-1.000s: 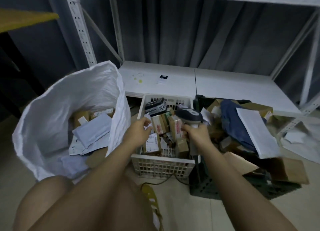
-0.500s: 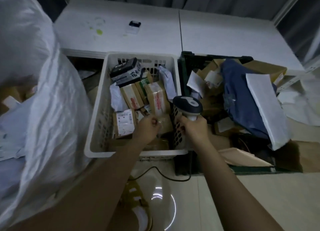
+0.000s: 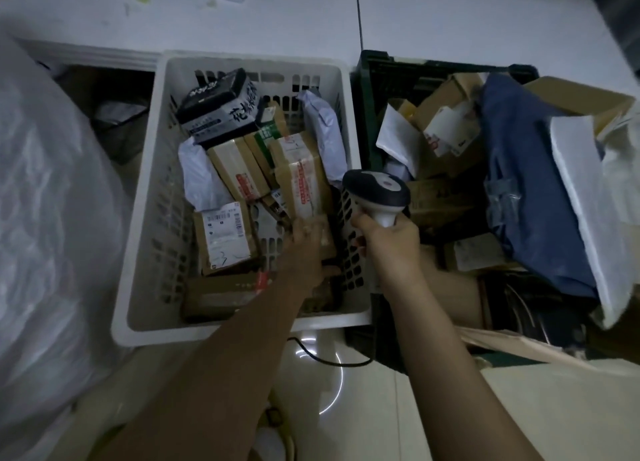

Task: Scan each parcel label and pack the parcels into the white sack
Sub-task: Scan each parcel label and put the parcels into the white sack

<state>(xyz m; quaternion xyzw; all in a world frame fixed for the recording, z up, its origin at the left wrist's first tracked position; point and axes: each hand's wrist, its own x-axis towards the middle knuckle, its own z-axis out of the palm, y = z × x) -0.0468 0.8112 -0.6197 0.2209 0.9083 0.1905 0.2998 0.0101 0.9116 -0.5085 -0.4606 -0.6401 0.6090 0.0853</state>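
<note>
A white plastic basket [image 3: 145,225] holds several small cardboard and poly-bag parcels, among them a black box with white characters [image 3: 216,107] and a labelled carton [image 3: 225,239]. My left hand [image 3: 308,253] reaches into the basket's right side and grips a small brown parcel [image 3: 323,234] near the inner wall. My right hand [image 3: 391,242] holds the handle of a grey and white barcode scanner [image 3: 375,189], its head over the basket's right rim. The white sack [image 3: 52,235] fills the left edge; its opening is out of view.
A dark green crate [image 3: 381,76] to the right is heaped with cardboard boxes, a blue poly bag [image 3: 530,190] and a white mailer [image 3: 585,197]. A white shelf board [image 3: 415,17] lies behind both containers. The scanner's cable [image 3: 332,360] loops over the glossy floor.
The camera has tipped down and closer to the basket, so the sack's opening left the view. My left hand went deeper into the basket onto the brown parcel. The scanner stayed by the rim.
</note>
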